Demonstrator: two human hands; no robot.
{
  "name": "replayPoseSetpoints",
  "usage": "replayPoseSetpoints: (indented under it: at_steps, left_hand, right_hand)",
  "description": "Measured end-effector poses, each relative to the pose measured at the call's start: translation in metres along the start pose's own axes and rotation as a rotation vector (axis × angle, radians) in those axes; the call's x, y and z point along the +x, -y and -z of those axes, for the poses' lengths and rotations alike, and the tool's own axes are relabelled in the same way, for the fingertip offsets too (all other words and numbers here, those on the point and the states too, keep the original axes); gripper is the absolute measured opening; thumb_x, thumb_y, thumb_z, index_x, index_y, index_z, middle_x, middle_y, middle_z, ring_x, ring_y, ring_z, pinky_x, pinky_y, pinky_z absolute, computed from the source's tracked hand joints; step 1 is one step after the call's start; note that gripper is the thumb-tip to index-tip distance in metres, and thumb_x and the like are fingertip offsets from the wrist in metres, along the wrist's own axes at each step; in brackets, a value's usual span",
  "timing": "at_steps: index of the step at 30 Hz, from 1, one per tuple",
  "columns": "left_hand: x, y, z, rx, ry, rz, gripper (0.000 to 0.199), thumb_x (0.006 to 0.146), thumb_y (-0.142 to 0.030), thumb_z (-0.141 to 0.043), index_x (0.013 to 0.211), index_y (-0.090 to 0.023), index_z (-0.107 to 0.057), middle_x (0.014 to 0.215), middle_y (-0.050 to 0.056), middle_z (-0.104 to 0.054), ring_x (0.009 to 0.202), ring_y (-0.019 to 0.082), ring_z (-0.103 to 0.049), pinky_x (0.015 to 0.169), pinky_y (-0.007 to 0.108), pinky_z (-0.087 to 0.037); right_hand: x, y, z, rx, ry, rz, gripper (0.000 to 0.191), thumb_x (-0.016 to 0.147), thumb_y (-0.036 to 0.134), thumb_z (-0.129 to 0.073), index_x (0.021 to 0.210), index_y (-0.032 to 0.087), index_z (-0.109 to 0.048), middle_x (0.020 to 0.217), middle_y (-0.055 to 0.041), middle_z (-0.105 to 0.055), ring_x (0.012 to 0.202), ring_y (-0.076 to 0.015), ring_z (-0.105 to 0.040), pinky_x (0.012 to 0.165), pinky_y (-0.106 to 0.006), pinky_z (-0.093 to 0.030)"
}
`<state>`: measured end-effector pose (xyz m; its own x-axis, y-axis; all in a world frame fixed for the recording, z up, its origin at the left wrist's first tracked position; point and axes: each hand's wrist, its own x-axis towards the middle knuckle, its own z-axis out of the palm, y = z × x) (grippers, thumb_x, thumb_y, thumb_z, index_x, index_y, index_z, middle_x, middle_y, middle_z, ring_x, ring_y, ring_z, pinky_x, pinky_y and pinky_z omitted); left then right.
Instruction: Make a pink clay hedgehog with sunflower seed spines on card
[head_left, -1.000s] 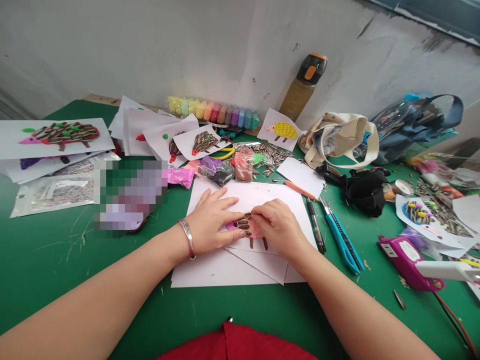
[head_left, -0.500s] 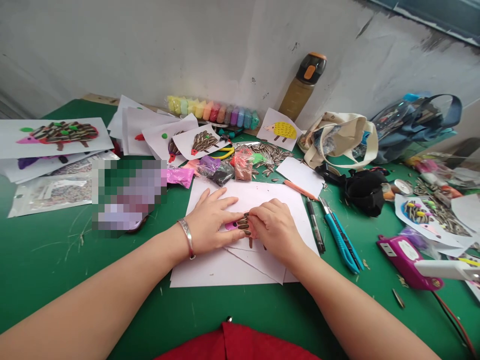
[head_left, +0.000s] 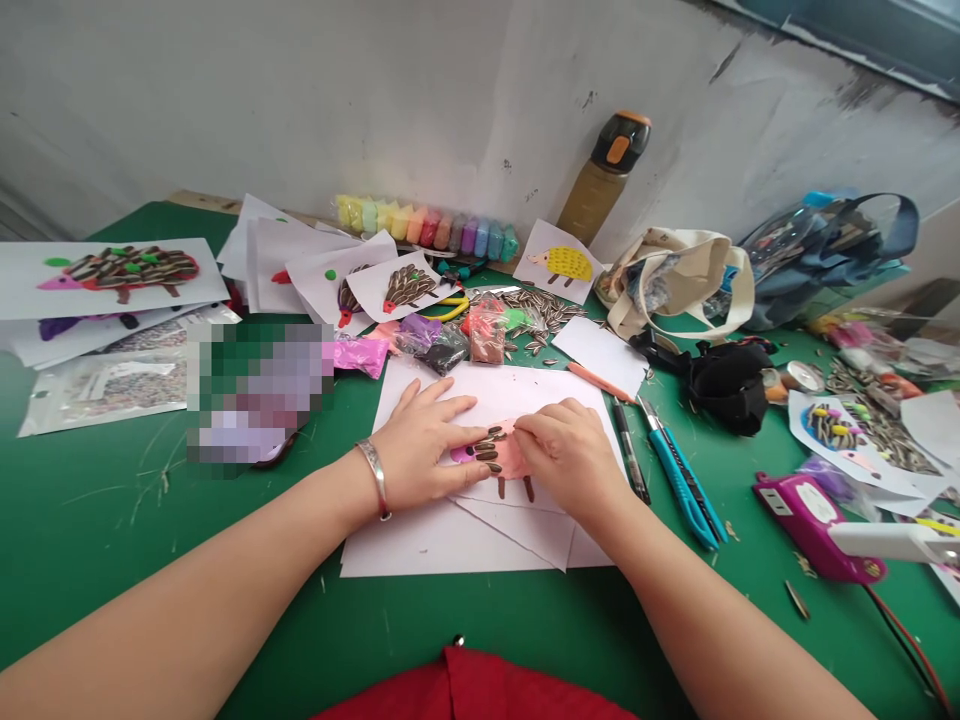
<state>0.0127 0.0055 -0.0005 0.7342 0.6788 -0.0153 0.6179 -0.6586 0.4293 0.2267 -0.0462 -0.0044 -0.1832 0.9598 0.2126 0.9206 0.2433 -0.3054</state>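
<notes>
A pink clay animal shape [head_left: 504, 452] with several rows of striped sunflower seeds and small brown legs lies on a white paper sheet [head_left: 525, 395]. My left hand [head_left: 424, 440] rests flat on the paper, its fingertips reaching the seeds. My right hand [head_left: 570, 460] lies on the shape's right part and hides that end of it. A silver bangle [head_left: 375, 478] circles my left wrist. Whatever lies under my right fingers is hidden.
Behind the paper lie a pile of sunflower seeds [head_left: 536, 312] and small bags of coloured material [head_left: 446, 350]. A blue utility knife [head_left: 681, 487] and a black pen [head_left: 631, 465] lie to the right, near a pink glue gun [head_left: 810, 525]. Finished seed pictures [head_left: 120, 272] lie at the left.
My right hand has slid to the right, showing more of the pink shape and its seeds. My left hand has barely moved.
</notes>
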Motion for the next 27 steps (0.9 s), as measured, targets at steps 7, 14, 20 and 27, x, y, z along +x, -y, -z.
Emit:
replayPoseSetpoints:
  at_steps: [7, 14, 20, 27]
  left_hand:
    - [0.000, -0.002, 0.003, 0.003, 0.029, 0.016, 0.044, 0.084, -0.057, -0.055, 0.121, -0.035, -0.065, 0.142, 0.008, -0.051, 0.139, 0.042, -0.027, 0.107, 0.071, -0.016]
    - [0.001, -0.003, 0.003, 0.008, 0.040, 0.022, 0.044, 0.084, -0.057, -0.056, 0.121, -0.035, -0.065, 0.142, 0.009, -0.050, 0.140, 0.042, -0.026, 0.108, 0.071, -0.016]
    - [0.001, -0.003, 0.005, 0.007, 0.037, 0.017, 0.045, 0.083, -0.057, -0.056, 0.121, -0.034, -0.065, 0.142, 0.009, -0.050, 0.140, 0.042, -0.026, 0.107, 0.071, -0.016]
    - [0.000, -0.001, 0.007, -0.012, 0.045, 0.002, 0.053, 0.083, -0.058, -0.054, 0.125, -0.028, -0.062, 0.140, 0.009, -0.052, 0.139, 0.042, -0.026, 0.108, 0.071, -0.017]
  right_hand:
    - [0.000, 0.008, -0.005, 0.008, 0.025, 0.021, 0.028, 0.089, 0.020, -0.053, 0.063, 0.021, -0.063, 0.066, -0.0010, -0.058, 0.075, -0.0162, -0.043, 0.067, -0.031, -0.023]
    - [0.001, 0.012, -0.005, 0.006, 0.027, 0.034, 0.028, 0.089, 0.018, -0.054, 0.063, 0.021, -0.064, 0.064, -0.0020, -0.058, 0.074, -0.0168, -0.043, 0.066, -0.031, -0.023]
    - [0.005, 0.003, -0.002, -0.006, 0.009, 0.017, 0.024, 0.087, 0.019, -0.055, 0.067, 0.022, -0.068, 0.068, -0.0019, -0.062, 0.075, -0.0177, -0.047, 0.069, -0.031, -0.027]
    - [0.049, -0.039, 0.026, -0.275, 0.053, -0.151, 0.026, 0.090, 0.019, -0.047, 0.096, 0.024, -0.072, 0.095, -0.0048, -0.071, 0.088, -0.0219, -0.055, 0.070, -0.032, -0.030]
